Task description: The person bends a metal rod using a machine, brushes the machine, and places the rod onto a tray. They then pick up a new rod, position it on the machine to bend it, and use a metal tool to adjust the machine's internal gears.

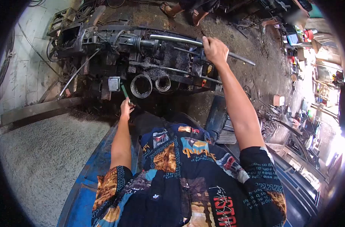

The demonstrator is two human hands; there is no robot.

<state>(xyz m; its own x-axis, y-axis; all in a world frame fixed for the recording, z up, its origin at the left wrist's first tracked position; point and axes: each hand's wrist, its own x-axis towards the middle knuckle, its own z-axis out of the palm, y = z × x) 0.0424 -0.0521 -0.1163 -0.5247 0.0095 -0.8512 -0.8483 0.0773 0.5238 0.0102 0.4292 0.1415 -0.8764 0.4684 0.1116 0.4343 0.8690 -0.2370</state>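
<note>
Workshop, with grimy machine (142, 65), dirty floor (255, 45).

Two bare hands: one left hand (127, 109), one right hand (217, 51). One long, shiny, round steel rod (176, 38). One slim green stick-like tool (124, 90). Two open grey metal rings, a larger ring (142, 95) and a smaller ring (163, 90). One square silvery metal box (114, 84). One slanting grey metal bar (79, 72). Two feet of another person, a left-lying foot (167, 10) and a right-lying foot (196, 18). One dark, greasy metal machine (70, 38), its thinner rods probably numbering at least two; grime blurs that count.
</note>
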